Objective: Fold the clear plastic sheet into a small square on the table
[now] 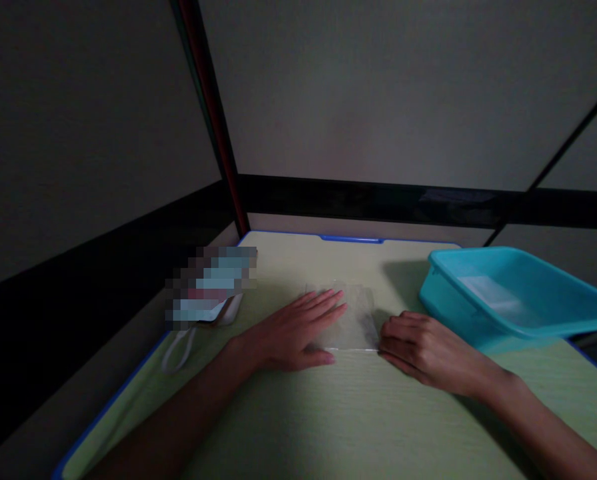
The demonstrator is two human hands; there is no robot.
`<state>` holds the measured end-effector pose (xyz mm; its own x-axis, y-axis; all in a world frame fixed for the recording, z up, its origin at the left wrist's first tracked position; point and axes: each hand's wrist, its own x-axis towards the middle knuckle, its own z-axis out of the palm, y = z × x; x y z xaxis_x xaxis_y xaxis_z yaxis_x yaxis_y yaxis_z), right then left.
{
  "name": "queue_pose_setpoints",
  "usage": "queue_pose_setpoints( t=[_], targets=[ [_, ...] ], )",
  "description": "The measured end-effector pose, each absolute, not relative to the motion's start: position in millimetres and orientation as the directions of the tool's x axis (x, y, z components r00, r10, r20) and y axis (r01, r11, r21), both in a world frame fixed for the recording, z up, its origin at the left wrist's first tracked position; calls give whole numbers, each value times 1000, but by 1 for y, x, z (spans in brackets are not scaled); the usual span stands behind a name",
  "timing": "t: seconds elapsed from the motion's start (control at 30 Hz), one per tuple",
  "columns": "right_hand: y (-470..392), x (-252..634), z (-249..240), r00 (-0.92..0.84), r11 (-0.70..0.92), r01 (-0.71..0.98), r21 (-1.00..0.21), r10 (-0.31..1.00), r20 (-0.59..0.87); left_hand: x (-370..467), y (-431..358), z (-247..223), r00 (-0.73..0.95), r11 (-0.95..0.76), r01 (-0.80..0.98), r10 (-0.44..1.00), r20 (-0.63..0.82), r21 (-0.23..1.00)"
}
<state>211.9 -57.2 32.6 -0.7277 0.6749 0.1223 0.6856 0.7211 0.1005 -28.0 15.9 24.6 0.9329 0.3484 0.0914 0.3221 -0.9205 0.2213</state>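
Note:
A clear plastic sheet or bag lies flat in the middle of the light table. My left hand rests palm down over its left part, with the fingers stretched out and spread. At the sheet's lower right corner is my right hand, its fingers curled and pinched together on the edge. The fingertips of that hand are partly hidden, and the left part of the sheet is covered by my left palm.
To the right stands a turquoise plastic basin with a white sheet-like item inside. A blurred-out, phone-like object with a white strap sits at the left edge. Walls border the table's back and left.

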Motion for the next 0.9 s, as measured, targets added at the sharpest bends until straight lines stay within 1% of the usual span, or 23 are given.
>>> queue_pose_setpoints(
  t=[0.13,0.3,0.47,0.57,0.7,0.77,0.9],
  targets=[
    [-57,210,31,-746,734,666,134,656,116,-25,13,23,940,-924,310,334,74,225],
    [-56,208,28,-755,739,655,156,638,149,-24,11,25,947,-927,299,317,48,225],
    [-57,209,28,-723,718,689,96,673,153,-22,9,23,954,-933,286,299,28,217],
    [-57,211,27,-722,724,687,59,672,162,-22,8,21,958,-936,276,287,22,217],
    [-57,211,27,-732,737,675,22,667,138,-21,7,20,958,-936,277,288,19,219],
    [-56,211,28,-738,744,668,20,659,148,-21,7,20,957,-934,279,290,21,221],
    [-55,210,28,-741,743,667,65,650,166,-21,7,20,957,-933,269,287,43,238]
  ],
)
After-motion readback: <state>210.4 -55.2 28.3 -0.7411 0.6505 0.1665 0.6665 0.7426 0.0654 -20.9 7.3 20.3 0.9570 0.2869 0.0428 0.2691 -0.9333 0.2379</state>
